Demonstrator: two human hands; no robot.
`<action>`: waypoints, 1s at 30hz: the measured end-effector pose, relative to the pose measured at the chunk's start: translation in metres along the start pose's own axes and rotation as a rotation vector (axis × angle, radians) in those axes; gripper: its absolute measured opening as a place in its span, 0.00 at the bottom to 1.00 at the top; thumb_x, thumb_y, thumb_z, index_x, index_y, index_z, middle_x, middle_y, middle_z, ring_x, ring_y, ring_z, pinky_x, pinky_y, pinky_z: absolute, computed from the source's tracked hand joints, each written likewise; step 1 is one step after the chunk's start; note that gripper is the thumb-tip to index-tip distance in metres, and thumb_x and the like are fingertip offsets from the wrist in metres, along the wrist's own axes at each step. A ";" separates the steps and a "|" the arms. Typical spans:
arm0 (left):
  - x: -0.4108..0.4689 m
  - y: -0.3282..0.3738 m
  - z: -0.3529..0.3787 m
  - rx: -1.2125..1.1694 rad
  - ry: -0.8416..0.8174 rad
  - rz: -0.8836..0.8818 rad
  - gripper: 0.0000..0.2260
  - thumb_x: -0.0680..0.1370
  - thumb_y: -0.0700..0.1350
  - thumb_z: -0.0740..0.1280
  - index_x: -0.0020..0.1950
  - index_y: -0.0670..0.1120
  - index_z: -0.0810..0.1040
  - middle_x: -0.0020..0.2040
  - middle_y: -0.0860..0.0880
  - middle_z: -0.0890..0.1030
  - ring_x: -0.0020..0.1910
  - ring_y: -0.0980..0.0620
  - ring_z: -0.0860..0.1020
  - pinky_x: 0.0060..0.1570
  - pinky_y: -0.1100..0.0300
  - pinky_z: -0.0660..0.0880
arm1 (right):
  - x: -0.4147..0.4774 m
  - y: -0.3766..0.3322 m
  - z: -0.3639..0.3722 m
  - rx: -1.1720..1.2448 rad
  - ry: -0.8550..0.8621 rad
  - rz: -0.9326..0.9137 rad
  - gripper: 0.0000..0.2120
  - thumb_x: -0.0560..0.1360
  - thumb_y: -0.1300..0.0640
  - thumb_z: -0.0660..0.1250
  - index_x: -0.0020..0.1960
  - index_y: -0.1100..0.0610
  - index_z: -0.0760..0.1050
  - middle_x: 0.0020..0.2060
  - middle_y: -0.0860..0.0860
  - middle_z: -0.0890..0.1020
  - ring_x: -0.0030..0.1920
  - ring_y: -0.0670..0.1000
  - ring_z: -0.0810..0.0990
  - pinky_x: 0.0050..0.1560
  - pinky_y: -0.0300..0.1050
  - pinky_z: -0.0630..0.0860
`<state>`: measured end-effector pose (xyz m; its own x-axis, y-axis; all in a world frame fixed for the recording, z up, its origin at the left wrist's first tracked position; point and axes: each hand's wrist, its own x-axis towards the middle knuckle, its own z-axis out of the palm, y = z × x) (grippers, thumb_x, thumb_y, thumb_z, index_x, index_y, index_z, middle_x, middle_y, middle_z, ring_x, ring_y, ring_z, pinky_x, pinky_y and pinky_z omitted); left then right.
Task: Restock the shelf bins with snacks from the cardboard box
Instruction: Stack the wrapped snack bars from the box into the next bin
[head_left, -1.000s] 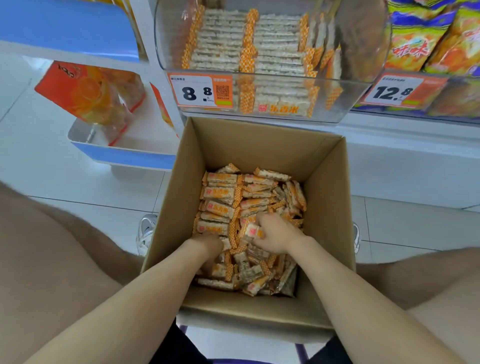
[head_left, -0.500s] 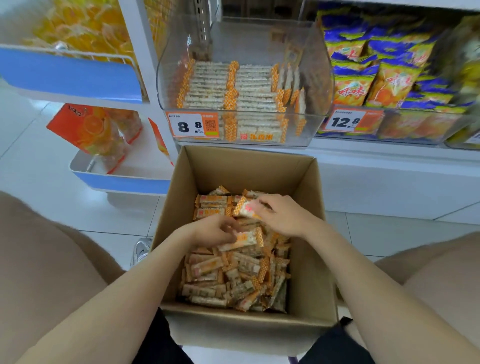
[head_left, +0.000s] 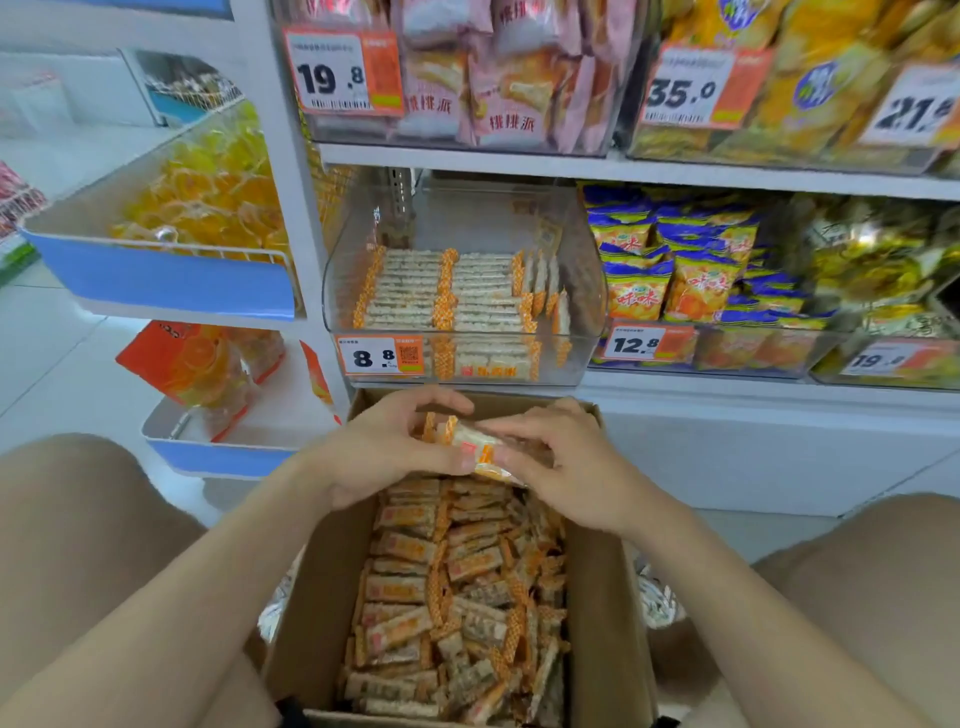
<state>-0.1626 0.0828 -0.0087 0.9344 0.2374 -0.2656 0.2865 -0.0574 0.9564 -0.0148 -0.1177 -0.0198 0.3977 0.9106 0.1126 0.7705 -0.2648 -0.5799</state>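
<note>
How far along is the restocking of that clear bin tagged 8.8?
Partly done: the clear bin holds neat rows of stacked bars, with room above. In hand: the left hand and right hand grip a bunch of bars over the cardboard box. Left: many loose bars fill the box.

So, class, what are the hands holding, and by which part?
A few snack bars, above the box: the left hand grips their left ends, and the right hand pinches their right ends.
</note>
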 end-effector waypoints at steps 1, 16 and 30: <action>0.001 0.006 0.001 -0.024 0.046 0.035 0.25 0.70 0.44 0.84 0.64 0.51 0.81 0.62 0.43 0.82 0.62 0.42 0.81 0.64 0.48 0.79 | 0.001 -0.003 -0.007 -0.026 0.069 0.013 0.17 0.81 0.37 0.66 0.68 0.36 0.78 0.49 0.30 0.78 0.55 0.44 0.71 0.60 0.49 0.67; 0.081 0.099 0.040 -0.137 0.297 0.147 0.21 0.80 0.48 0.75 0.69 0.46 0.72 0.61 0.42 0.82 0.50 0.45 0.87 0.54 0.49 0.85 | 0.032 0.000 -0.084 0.084 0.588 0.170 0.15 0.71 0.54 0.78 0.53 0.45 0.77 0.39 0.40 0.82 0.42 0.40 0.82 0.41 0.37 0.79; 0.175 0.125 0.024 -0.020 0.373 -0.043 0.11 0.73 0.38 0.78 0.52 0.39 0.80 0.43 0.41 0.84 0.42 0.45 0.84 0.50 0.42 0.84 | 0.101 0.032 -0.106 0.083 0.287 0.189 0.35 0.68 0.43 0.82 0.71 0.53 0.78 0.49 0.43 0.85 0.44 0.39 0.83 0.52 0.43 0.83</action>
<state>0.0413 0.0937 0.0613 0.7793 0.5762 -0.2463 0.3158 -0.0217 0.9486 0.1031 -0.0676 0.0588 0.6624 0.7186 0.2120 0.6314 -0.3832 -0.6741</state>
